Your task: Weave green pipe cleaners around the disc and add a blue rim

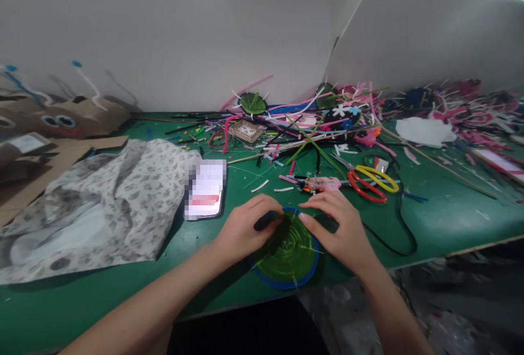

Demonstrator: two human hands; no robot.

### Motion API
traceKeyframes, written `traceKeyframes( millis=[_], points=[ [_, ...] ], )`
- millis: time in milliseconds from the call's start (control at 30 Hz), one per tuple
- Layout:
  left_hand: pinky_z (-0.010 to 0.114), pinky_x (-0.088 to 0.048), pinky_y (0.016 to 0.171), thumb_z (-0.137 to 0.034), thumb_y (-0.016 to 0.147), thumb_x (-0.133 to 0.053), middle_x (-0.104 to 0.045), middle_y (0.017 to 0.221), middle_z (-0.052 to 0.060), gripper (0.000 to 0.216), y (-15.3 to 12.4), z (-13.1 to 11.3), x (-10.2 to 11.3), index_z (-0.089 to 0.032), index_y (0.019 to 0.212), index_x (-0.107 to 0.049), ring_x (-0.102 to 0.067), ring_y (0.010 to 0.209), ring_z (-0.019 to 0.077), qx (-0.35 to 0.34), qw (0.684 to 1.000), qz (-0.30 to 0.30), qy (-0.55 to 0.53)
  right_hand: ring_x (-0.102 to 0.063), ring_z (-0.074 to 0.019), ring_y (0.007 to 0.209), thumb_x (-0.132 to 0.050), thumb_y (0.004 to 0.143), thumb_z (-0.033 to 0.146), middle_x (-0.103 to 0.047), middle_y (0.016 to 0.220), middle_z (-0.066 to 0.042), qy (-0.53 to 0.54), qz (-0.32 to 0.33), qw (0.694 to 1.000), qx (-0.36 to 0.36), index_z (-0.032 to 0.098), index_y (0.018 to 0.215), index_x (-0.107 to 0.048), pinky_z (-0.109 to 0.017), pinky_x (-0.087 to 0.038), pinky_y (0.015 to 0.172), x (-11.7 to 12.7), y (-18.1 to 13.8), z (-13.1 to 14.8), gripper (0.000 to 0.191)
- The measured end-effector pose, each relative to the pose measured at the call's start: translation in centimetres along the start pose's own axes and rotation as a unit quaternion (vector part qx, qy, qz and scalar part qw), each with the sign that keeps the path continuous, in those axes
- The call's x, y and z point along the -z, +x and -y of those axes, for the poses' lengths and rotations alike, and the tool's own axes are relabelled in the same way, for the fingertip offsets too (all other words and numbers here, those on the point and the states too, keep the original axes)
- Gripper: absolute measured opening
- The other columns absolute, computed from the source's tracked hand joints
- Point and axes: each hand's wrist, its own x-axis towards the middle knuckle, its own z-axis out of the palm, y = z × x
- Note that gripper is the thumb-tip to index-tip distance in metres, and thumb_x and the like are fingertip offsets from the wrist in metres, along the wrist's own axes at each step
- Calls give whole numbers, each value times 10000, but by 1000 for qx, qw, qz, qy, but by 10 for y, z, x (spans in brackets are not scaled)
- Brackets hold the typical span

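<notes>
A round green piece (pixel 286 259) with ring-like lines and a blue rim lies near the table's front edge, between my hands. My left hand (pixel 251 226) is curled at its far left rim, thumb and fingertips brought together on the edge. From the other side, my right hand (pixel 339 224) has thumb and index finger at the far rim, close to the left fingertips. Whatever small part sits between the fingertips is too blurred to tell. Just beyond the hands lies a pink glue gun (pixel 325 184); scissors (pixel 370 180) with red and yellow handles rest to its right.
On the left are a patterned cloth (pixel 123 196), a phone (pixel 206 188) and brown cardboard shapes (pixel 82 117). Along the white partition (pixel 204 33) lie heaped pipe cleaners (pixel 303 120), sticks and a small box (pixel 246 131). A black cable (pixel 409 235) loops at the right.
</notes>
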Motion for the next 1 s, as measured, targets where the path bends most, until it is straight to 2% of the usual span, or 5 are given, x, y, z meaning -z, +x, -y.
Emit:
traceKeyframes(
  millis=[300,533,700,800,1000],
  points=[
    [308,-524,819,-97,839,-564,-643,962,37,178,-1,0,1,-207,977,-585,-614,913,158,2,1000,8,11,-625,-181,778,-648,802,338,-686,793,-32,103,-100,982,-119,208,738,-682,-321,-500,722,-10,-4,0,148],
    [312,-525,827,-105,830,-569,-641,980,38,193,-2,0,0,-211,991,-585,-611,934,164,7,1000,4,12,-632,-193,693,-574,840,431,-672,821,-78,47,-531,822,-201,133,997,-670,-386,-534,708,28,-21,-37,349],
    [315,-517,831,-113,824,-582,-639,985,40,201,-1,0,1,-213,999,-578,-606,942,169,9,1000,2,17,-615,-268,929,-622,779,463,-624,1112,-163,-100,-294,934,-176,133,1369,-401,-432,-509,786,15,-20,-48,711],
    [304,-516,815,-129,824,-592,-637,976,38,187,0,2,2,-206,994,-578,-605,927,163,10,1000,0,20,-562,-329,1000,-637,743,494,-600,1153,-205,-239,-172,939,-175,91,1418,-307,-452,-475,802,-9,-12,-49,852],
    [300,-524,777,-172,836,-593,-639,971,39,151,1,7,7,-207,982,-577,-615,890,169,34,999,-6,37,-615,-283,870,-496,844,448,-669,981,-146,-278,-100,933,-208,130,1263,-504,-348,-453,671,-15,-9,-55,526]
  ],
)
